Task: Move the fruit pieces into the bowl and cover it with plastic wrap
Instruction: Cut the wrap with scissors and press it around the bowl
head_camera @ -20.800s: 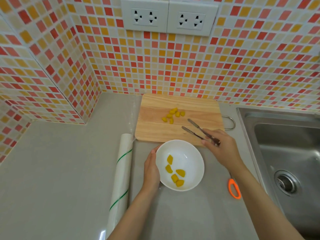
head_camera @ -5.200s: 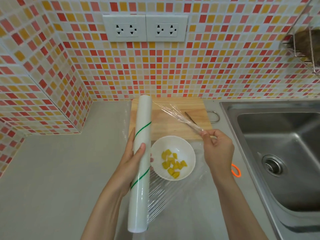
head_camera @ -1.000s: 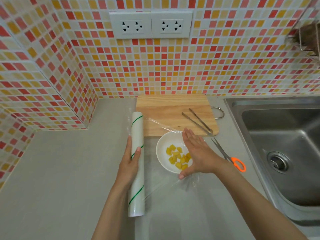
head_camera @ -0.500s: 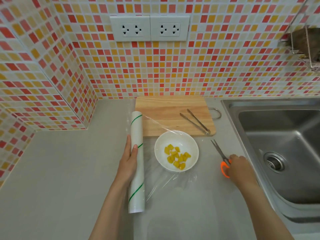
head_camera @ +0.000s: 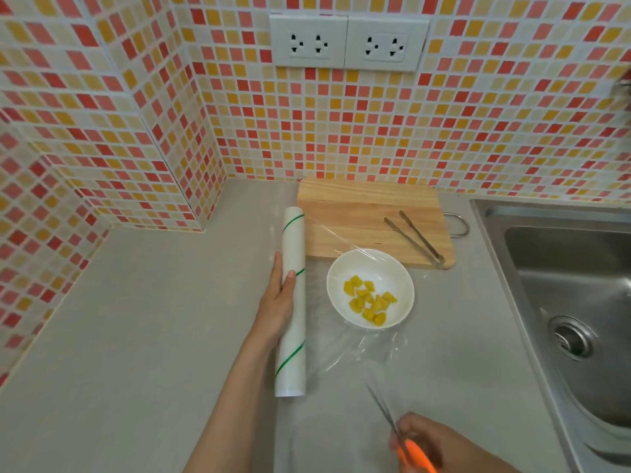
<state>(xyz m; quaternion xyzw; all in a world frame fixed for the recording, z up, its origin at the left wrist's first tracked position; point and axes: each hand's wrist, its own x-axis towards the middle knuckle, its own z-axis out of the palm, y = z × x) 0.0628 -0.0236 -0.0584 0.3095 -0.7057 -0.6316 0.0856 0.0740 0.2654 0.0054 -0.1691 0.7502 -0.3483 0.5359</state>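
A white bowl (head_camera: pixel 399 273) holding several yellow fruit pieces (head_camera: pixel 369 299) sits on the counter in front of the cutting board. A clear sheet of plastic wrap (head_camera: pixel 367 349) runs from the roll across the bowl and lies crinkled on the counter on its near side. The long white roll of plastic wrap (head_camera: pixel 292 302) with green stripes lies left of the bowl, and my left hand (head_camera: pixel 277 302) rests on it, thumb over the top. My right hand (head_camera: pixel 433 445) holds orange-handled scissors (head_camera: pixel 392 418) low at the front, blades pointing up toward the sheet.
A wooden cutting board (head_camera: pixel 358 220) lies behind the bowl with metal tongs (head_camera: pixel 415 238) on its right part. A steel sink (head_camera: pixel 563 302) fills the right side. Tiled walls stand behind and to the left, with two sockets (head_camera: pixel 348 44) above.
My right hand left the top of the bowl, picked the scissors up from the counter beside the sink, and carried them down to the front. The left hand stays on the roll.
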